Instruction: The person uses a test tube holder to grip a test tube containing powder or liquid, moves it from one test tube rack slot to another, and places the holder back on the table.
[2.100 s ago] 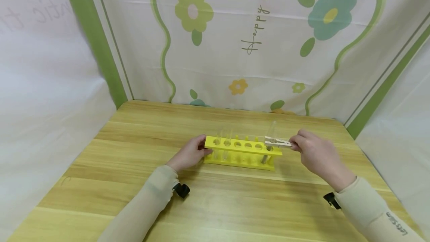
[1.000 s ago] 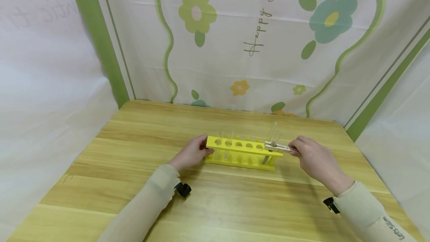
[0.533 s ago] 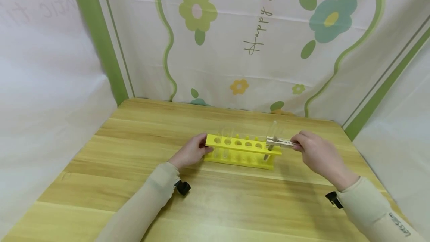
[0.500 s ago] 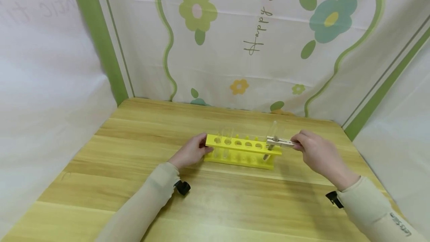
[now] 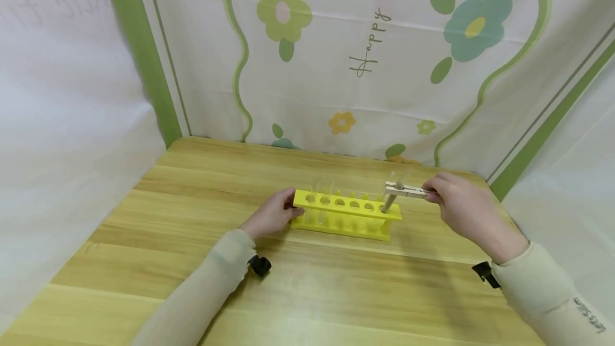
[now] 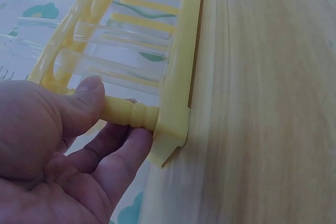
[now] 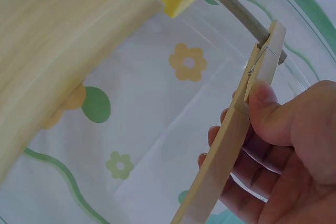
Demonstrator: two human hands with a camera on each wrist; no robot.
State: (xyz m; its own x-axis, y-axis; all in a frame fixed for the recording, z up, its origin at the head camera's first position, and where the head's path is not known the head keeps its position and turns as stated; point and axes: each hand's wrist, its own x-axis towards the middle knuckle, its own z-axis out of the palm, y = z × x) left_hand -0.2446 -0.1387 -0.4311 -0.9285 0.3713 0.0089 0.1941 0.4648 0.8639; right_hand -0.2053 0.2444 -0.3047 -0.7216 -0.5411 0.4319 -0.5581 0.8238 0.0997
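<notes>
A yellow test tube rack (image 5: pixel 346 205) stands on the table. My left hand (image 5: pixel 273 212) grips the post at its left end, thumb and fingers around it in the left wrist view. My right hand (image 5: pixel 463 210) holds a wooden test tube holder (image 7: pixel 223 150), thumb pressed on one side and fingers behind. Its jaws are clamped around a tilted test tube (image 7: pixel 239 11) with a grey column in it. The tube's lower end is at the rack's rightmost hole. Two clear test tubes (image 5: pixel 322 217) stand in the left holes.
The wooden table (image 5: pixel 307 292) extends on all sides of the rack. Behind it hangs a white cloth (image 5: pixel 317 84) printed with flowers, and more cloth panels stand left and right. Upright yellow pegs (image 5: pixel 353 194) line the back of the rack.
My right hand has moved up and slightly right with the test tube holder. The grey-filled tube has risen out of the lower rack and tilts. My left hand keeps its grip on the rack.
</notes>
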